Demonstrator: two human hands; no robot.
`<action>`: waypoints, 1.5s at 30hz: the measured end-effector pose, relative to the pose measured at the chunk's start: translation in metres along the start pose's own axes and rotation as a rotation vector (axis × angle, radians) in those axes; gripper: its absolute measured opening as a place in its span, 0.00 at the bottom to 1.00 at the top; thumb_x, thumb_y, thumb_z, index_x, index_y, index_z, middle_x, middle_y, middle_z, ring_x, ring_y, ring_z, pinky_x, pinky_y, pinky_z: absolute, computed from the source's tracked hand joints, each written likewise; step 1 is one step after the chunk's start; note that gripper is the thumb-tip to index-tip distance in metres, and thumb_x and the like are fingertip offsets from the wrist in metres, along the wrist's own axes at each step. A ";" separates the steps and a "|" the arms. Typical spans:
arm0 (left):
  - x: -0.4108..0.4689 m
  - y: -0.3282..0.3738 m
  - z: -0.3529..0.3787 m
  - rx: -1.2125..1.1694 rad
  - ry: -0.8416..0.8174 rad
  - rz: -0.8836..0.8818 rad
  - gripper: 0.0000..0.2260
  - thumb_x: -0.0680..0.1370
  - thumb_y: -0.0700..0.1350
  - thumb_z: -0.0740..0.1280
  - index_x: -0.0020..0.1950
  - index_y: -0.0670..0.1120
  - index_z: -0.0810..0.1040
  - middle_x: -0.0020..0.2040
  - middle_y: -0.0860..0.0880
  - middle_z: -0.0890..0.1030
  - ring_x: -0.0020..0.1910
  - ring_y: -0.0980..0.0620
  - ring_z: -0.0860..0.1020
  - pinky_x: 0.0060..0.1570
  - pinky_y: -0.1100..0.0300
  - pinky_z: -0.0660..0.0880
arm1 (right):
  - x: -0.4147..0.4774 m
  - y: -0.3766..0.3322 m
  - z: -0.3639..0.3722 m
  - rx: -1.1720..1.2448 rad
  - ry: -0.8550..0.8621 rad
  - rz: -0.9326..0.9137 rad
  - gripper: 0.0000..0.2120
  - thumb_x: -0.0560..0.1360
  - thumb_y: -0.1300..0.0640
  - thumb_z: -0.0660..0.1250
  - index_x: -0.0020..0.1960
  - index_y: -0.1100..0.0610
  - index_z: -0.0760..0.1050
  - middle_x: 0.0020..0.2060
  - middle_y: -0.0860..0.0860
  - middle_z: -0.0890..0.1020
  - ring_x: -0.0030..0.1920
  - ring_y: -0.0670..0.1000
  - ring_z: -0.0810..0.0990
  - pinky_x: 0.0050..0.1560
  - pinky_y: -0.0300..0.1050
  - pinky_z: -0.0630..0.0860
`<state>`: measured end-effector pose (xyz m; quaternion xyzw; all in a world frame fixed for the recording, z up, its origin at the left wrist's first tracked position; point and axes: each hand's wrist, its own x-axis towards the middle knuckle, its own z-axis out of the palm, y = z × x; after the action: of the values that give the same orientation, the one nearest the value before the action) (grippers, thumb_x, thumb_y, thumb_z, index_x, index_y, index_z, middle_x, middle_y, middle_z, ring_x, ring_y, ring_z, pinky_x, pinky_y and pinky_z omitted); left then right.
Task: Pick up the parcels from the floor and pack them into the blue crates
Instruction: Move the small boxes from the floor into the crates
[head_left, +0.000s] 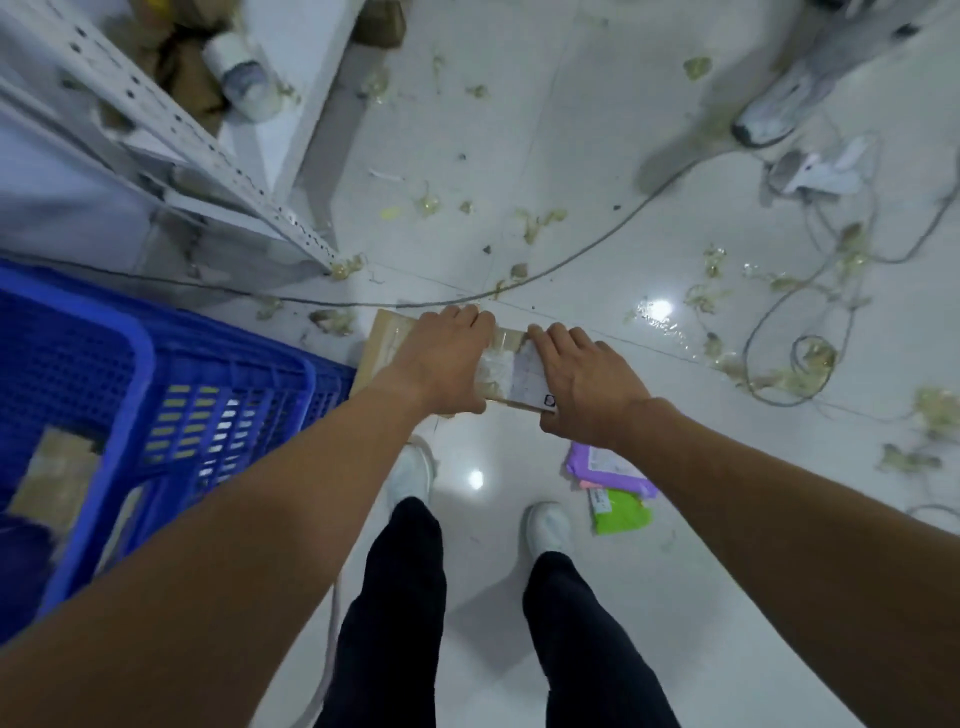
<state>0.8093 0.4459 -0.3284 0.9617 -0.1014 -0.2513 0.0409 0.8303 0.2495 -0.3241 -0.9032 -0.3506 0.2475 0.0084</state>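
1. Flat brown cardboard parcel with white label and clear tape (384, 343): in both hands, low over the white tiled floor (571, 156), just beside the near right corner of the blue plastic mesh crate (143, 364). Can't tell if it's lifted or touching the floor.
2. Left hand (447, 358) grips the parcel's middle, fingers (462, 314) curled over the far edge. Right hand (582, 384) grips the label end, fingers (553, 338) over the far edge, thumb at the near edge.
3. Likely step: move it left into the crate. Keep both grips and hold it flat. Clear the rim before lowering, then lay it next to the brown parcel in the crate (57, 467).
4. Risks: glossy tape may slip; the grey cable (571, 260) on the floor could trip.
5. Left to pick: purple soft mailer (608, 465) and green soft mailer (621, 512), on the floor near the right shoe.
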 end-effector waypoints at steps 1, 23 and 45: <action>-0.018 0.005 -0.011 -0.026 0.017 -0.029 0.37 0.62 0.59 0.78 0.65 0.46 0.70 0.58 0.47 0.75 0.55 0.46 0.74 0.55 0.49 0.73 | -0.011 -0.006 -0.017 -0.024 -0.007 -0.026 0.47 0.66 0.44 0.73 0.75 0.60 0.54 0.62 0.54 0.68 0.59 0.56 0.71 0.55 0.50 0.73; -0.397 0.071 -0.054 -0.532 0.253 -0.823 0.40 0.61 0.61 0.77 0.67 0.49 0.67 0.60 0.50 0.73 0.58 0.48 0.72 0.60 0.51 0.71 | -0.156 -0.248 -0.168 -0.399 -0.118 -0.646 0.37 0.63 0.51 0.73 0.68 0.54 0.62 0.61 0.52 0.71 0.61 0.55 0.70 0.56 0.51 0.75; -0.653 0.034 -0.011 -0.458 0.478 -1.103 0.39 0.62 0.59 0.78 0.68 0.46 0.68 0.60 0.47 0.74 0.57 0.47 0.73 0.57 0.51 0.74 | -0.233 -0.502 -0.151 -0.574 0.045 -0.949 0.41 0.67 0.48 0.74 0.72 0.57 0.57 0.63 0.56 0.69 0.60 0.58 0.71 0.56 0.54 0.76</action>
<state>0.2520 0.5537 -0.0045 0.8690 0.4761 -0.0296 0.1314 0.4352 0.5036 0.0061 -0.6170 -0.7723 0.0918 -0.1200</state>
